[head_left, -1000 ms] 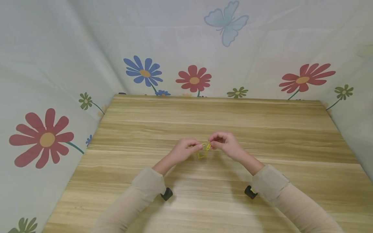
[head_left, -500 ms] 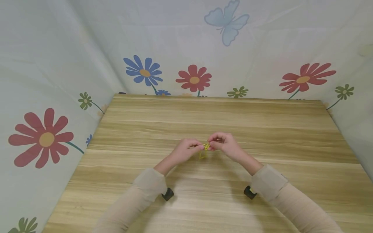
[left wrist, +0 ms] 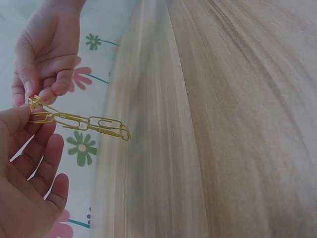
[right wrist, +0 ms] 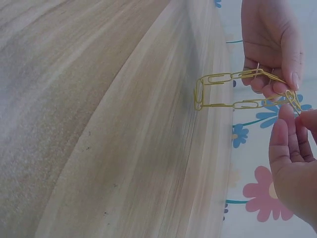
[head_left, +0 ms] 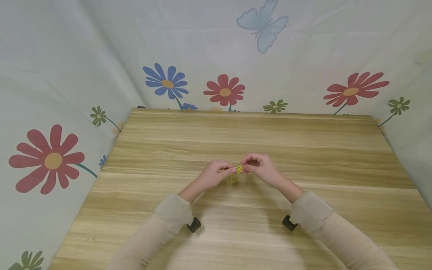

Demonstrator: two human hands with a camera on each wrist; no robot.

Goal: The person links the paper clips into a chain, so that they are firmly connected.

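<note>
A chain of yellow paper clips (right wrist: 246, 105) hangs in a loop between the two hands, above the wooden table. My left hand (head_left: 214, 174) pinches one end between thumb and index finger. Close beside it, my right hand (head_left: 262, 169) pinches a clip at the other end with thumb and fingertips. Several linked clips (left wrist: 105, 123) dangle below the hands in the left wrist view. The end clips overlap between the fingertips; whether they are hooked together I cannot tell.
The wooden table (head_left: 236, 135) spreads under both arms. A white cloth (head_left: 202, 41) printed with flowers and a butterfly stands behind it and along its sides. Black wrist devices (head_left: 194, 225) are worn below both sleeves.
My left hand has shifted slightly right toward the right hand, narrowing the gap. The end clips, apart a second ago, now overlap between the fingertips. The right hand has barely moved.
</note>
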